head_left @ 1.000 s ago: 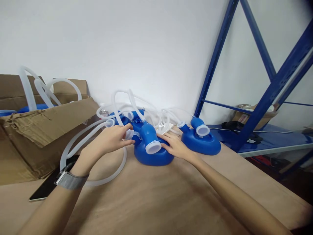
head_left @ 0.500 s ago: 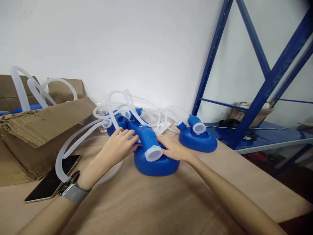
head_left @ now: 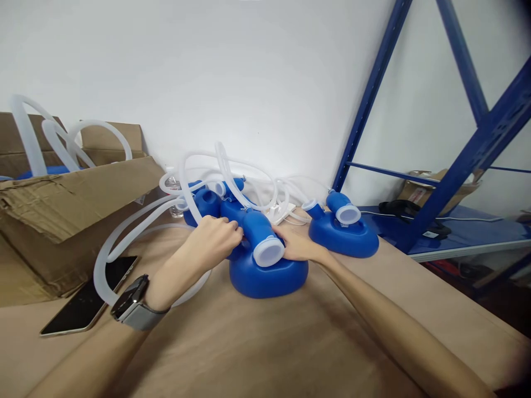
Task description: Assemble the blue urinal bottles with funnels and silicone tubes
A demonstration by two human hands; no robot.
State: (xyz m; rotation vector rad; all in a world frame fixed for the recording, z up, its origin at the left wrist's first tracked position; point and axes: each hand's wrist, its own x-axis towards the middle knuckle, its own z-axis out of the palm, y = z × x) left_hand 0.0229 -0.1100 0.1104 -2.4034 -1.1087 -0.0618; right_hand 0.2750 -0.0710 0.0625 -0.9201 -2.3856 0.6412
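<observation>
**Blue bottle [head_left: 269, 283] sits between the left hand [head_left: 216, 239] and the right hand [head_left: 296, 245]**

The blue bottle stands on the brown table [head_left: 232, 354], right in front of the person. The left hand is at its left side, near the neck, with the fingers curled in. Those fingertips are hidden, so one cannot tell what they grip. The right hand touches the other side, and its fingers go out of sight behind the blue cup [head_left: 255, 225]. The hands are apart, with the bottle and cup in the middle.

The bottle is smooth, a bit shiny and round at the bottom, and looks like plastic. The cup lies on top of it, tipped toward the person. A round, milky white lid [head_left: 269, 252] covers its wide end. Bendy, cloudy tubes [head_left: 226, 168] loop behind it.

More blue bottles [head_left: 207, 203] are behind the left hand. Another bottle [head_left: 342, 240] sits to the right, near the right hand but not touching it. On the left are a creased cardboard box [head_left: 37, 254] and a flat black phone [head_left: 78, 309]. The left wrist wears a watch [head_left: 143, 317] with a gray band.
</observation>
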